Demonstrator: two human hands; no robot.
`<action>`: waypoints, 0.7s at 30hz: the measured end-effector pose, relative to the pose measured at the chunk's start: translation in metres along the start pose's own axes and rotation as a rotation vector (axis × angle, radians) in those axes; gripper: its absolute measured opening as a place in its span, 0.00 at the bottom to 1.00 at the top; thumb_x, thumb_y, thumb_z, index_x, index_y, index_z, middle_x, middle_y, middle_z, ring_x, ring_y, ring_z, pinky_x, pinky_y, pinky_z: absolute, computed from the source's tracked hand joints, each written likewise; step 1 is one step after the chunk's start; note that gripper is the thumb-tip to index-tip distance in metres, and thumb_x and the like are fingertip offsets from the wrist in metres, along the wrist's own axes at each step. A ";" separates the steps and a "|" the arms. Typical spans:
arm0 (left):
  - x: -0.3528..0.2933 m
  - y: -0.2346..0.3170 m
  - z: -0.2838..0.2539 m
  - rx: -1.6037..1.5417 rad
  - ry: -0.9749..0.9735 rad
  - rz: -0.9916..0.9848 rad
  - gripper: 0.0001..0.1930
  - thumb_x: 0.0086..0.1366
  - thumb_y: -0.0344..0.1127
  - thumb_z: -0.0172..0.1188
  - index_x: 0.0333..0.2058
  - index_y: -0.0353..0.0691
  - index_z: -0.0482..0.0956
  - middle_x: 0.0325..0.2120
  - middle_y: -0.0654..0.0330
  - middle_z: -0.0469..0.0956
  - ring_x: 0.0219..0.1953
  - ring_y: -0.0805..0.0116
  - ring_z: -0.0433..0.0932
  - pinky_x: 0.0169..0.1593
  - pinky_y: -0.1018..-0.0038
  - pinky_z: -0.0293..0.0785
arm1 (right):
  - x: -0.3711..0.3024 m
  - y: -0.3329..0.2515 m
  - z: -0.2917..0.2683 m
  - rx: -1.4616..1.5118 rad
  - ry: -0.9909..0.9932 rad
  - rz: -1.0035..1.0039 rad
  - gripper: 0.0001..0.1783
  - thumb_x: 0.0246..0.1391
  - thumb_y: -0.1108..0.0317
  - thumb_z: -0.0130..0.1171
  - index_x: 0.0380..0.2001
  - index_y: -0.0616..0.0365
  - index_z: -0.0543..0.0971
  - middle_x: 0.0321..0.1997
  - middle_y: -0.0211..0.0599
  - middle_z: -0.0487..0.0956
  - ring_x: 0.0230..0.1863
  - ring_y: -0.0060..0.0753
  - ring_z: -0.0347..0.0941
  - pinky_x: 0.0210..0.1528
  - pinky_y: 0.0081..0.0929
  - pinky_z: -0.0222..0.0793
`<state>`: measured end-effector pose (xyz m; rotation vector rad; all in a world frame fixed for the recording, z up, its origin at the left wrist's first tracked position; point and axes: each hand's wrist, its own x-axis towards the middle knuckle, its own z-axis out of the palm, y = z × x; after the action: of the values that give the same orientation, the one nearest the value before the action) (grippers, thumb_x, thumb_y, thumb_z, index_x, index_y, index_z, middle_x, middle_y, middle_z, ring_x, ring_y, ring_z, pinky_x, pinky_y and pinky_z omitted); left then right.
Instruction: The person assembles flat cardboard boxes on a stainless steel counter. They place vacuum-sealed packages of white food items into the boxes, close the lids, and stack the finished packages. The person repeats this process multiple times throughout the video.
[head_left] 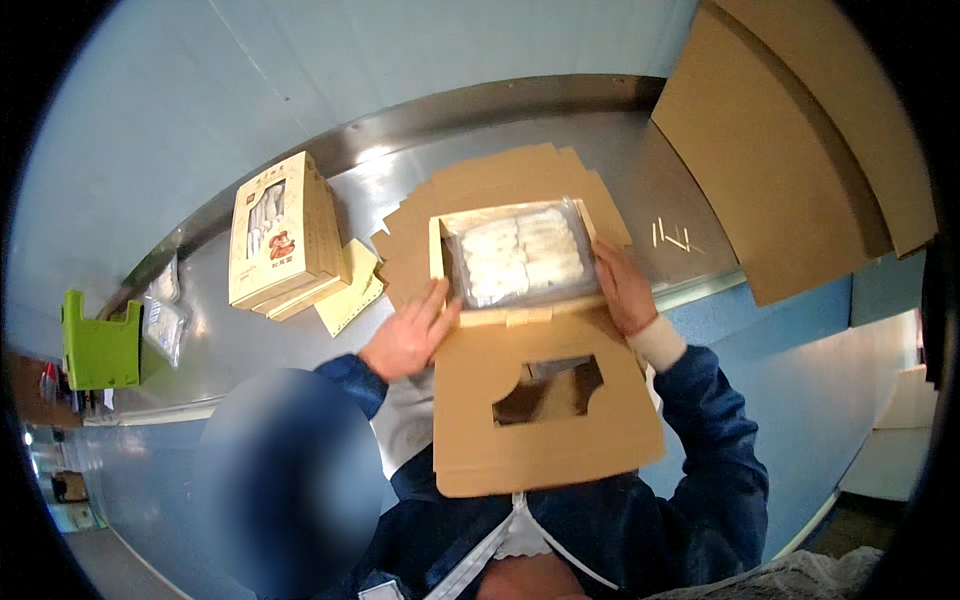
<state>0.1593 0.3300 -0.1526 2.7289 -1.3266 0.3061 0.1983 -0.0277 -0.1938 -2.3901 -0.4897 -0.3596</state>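
The open box [530, 330] lies on the bench [640, 170], with a clear tray [522, 256] inside. The left hand [408, 338] presses the box's left side with fingers spread flat. The right hand [622, 290] grips its right edge, fingers curled around it.

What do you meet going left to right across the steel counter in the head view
Green plastic bin → clear bags → stack of printed boxes → left hand → open carton with white packed food → right hand → flat cardboard sheets.
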 end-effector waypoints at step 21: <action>0.098 -0.052 0.027 -0.298 0.049 -0.443 0.36 0.49 0.45 0.65 0.54 0.33 0.62 0.55 0.44 0.61 0.57 0.46 0.60 0.59 0.61 0.57 | 0.073 -0.002 0.007 -0.353 -0.184 -0.070 0.43 0.44 0.43 0.56 0.56 0.64 0.62 0.60 0.55 0.60 0.64 0.52 0.51 0.64 0.43 0.44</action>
<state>0.2631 0.2822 -0.1571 2.6378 -0.6598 0.1236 0.2630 -0.0034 -0.1701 -2.7699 -0.6393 -0.2766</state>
